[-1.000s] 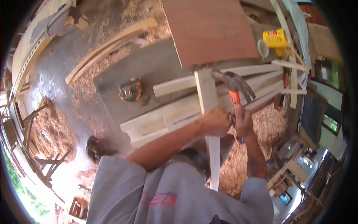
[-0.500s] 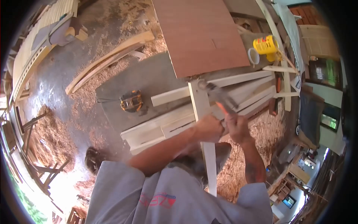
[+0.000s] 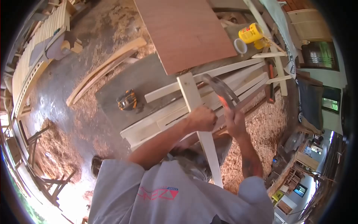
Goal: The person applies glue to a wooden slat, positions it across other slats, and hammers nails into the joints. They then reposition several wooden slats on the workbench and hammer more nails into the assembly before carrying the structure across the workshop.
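Note:
My left hand (image 3: 202, 118) is closed in a fist at the right edge of a long pale wooden board (image 3: 191, 91), its fingers curled round that edge. The board runs from near a plywood sheet down towards my lap. In my right hand (image 3: 235, 122) is a claw hammer (image 3: 223, 91) with an orange-marked handle, wrapped by my fingers. The dark hammer head is raised to the right of the board, apart from it. Several pale wooden strips (image 3: 166, 92) lie beneath the board, crossing it. What my left fingertips touch underneath is hidden.
A large plywood sheet (image 3: 190, 37) lies beyond the board. A yellow-and-black tape measure (image 3: 127, 100) rests on the grey surface at left. A yellow container (image 3: 251, 33) stands by a white lid (image 3: 240, 46). Curved wooden pieces (image 3: 104, 71) and wood shavings (image 3: 257, 138) cover parts of the floor.
The hammer has turned in my right hand, and its head now shows more side-on. My hands, close together before, are a little farther apart. The whole view has shifted slightly.

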### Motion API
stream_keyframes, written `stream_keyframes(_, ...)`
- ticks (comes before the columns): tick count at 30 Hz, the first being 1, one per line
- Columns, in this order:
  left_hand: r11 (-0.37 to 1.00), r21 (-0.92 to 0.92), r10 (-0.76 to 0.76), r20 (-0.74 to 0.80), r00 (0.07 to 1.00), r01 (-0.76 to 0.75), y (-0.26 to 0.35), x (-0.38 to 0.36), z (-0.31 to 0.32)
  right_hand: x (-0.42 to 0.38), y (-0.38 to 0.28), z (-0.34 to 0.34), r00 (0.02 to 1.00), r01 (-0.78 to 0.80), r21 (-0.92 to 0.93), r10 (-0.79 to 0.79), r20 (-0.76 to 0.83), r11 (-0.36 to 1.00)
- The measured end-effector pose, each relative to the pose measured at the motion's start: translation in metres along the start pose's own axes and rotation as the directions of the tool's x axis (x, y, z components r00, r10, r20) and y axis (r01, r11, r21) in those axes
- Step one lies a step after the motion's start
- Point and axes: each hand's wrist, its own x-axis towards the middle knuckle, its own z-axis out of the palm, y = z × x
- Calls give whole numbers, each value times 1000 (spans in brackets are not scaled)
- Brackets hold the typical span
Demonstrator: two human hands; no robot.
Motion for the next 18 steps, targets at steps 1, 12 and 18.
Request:
stream_keyframes(1,1000,12,16,-6,1000,-16,-4,2,-1,-6,4,-4,996,-57,158,67,-54,986)
stream_keyframes(12,995,95,87,-691,718,-29,-16,-24,-51,-254,98,58,719,-617,121,620,-315,777)
stream_keyframes(18,677,-596,-641,-188,744,433,-72,-38,-117,-311,115,65,571,-740,312,801,-179,596)
